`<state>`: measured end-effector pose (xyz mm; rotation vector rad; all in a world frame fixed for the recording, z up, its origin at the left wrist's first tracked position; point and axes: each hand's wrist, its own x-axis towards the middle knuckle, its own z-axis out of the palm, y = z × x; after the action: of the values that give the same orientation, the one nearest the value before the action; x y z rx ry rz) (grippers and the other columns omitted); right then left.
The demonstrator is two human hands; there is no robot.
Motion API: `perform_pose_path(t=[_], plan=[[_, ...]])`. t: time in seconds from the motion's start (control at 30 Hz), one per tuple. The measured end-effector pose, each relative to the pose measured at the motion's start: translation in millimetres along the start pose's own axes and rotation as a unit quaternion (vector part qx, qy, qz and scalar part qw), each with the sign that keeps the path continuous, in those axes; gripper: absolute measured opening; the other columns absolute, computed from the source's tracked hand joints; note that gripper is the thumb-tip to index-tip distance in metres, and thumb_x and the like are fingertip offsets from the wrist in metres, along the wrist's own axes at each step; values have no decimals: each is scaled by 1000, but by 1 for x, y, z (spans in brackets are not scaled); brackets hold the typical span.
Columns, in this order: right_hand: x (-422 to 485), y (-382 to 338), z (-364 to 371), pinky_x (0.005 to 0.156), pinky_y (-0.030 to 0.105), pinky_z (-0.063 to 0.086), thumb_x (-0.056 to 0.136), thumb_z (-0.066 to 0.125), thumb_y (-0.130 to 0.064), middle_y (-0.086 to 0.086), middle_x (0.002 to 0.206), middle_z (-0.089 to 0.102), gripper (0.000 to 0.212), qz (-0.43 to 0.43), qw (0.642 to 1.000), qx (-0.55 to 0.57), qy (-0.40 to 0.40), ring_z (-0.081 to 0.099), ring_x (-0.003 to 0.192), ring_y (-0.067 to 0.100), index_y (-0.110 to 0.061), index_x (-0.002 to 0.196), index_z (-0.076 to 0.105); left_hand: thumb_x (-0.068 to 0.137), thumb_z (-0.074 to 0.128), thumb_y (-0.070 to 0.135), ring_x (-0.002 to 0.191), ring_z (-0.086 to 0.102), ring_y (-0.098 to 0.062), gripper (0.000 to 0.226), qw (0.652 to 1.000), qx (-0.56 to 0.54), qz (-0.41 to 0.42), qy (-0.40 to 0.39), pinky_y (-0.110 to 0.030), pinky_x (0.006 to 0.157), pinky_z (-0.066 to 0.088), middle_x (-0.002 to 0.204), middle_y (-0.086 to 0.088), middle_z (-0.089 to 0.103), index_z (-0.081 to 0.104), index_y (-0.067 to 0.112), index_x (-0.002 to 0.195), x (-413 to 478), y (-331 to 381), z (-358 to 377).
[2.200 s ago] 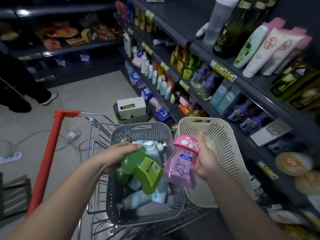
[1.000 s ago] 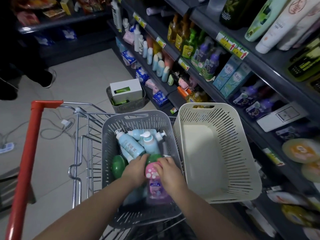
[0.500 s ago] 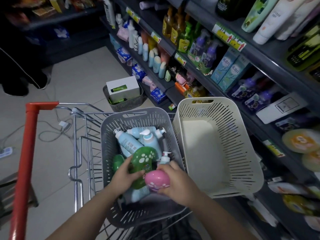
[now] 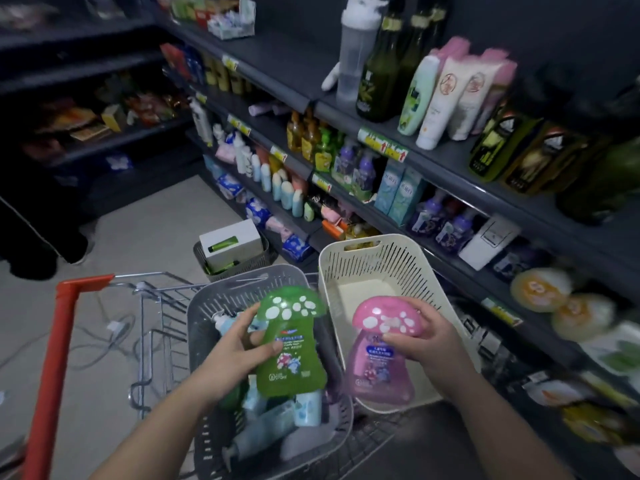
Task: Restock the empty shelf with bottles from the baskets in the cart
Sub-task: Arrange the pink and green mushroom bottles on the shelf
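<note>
Head view, shop aisle, dim light.

- Left hand (image 4: pixel 239 344): wrapped round the waist of a green bottle (image 4: pixel 291 344) from its left side, thumb across the front label.
- Green bottle: mushroom shape, spotted cap. Long axis runs near to far, cap at the far end, base toward the person, label facing the camera. Held clear above the grey basket (image 4: pixel 207 306).
- Right hand (image 4: pixel 426 341): fingers curled over the right of the cap of a pink bottle (image 4: pixel 379 358), thumb under the cap at the neck.
- Pink bottle: same mushroom shape. Long axis near to far, cap far and tipped slightly right, base near. Held over the near left corner of the cream basket (image 4: pixel 346 251).
- The 2 hands are apart, 1 bottle each; the bottles are side by side, not touching.
- Both baskets sit in the wire cart, grey on the left, cream on the right, rims just beside each other. The cart's red handle (image 4: pixel 52 358) is at the near left.
- Pale blue bottles (image 4: pixel 304 408) lie on their sides in the grey basket under the green bottle.
- Dark shelving (image 4: pixel 277 53) runs along the right, near to far, holding bottles, tubes and boxes.
- On the floor beyond the cart: a small grey basket holding a white box (image 4: pixel 232 244).
</note>
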<state>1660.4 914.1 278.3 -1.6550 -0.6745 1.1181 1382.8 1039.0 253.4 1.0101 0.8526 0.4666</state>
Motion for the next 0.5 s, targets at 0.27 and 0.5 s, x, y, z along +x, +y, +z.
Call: perform_pose_path(t=[0.27,0.5], plan=[[-63,-10,-80,74,53,58,63,88,-8,17,109,70,58,-31,987,140,73,72,88,37,-26,113,65,71,86,23,105,67,-37,85,988,53,20,-141,-40,76,59,121,-16,68,36,32,139,-2,15,101],[-149,-1,-166,76,50,57,26,101,-42,17,106,73,94,-94,955,239,148,72,88,38,-25,112,66,75,73,15,98,71,-28,69,969,99,44,-223,-35,70,59,113,-8,73,40,39,130,-25,13,217]])
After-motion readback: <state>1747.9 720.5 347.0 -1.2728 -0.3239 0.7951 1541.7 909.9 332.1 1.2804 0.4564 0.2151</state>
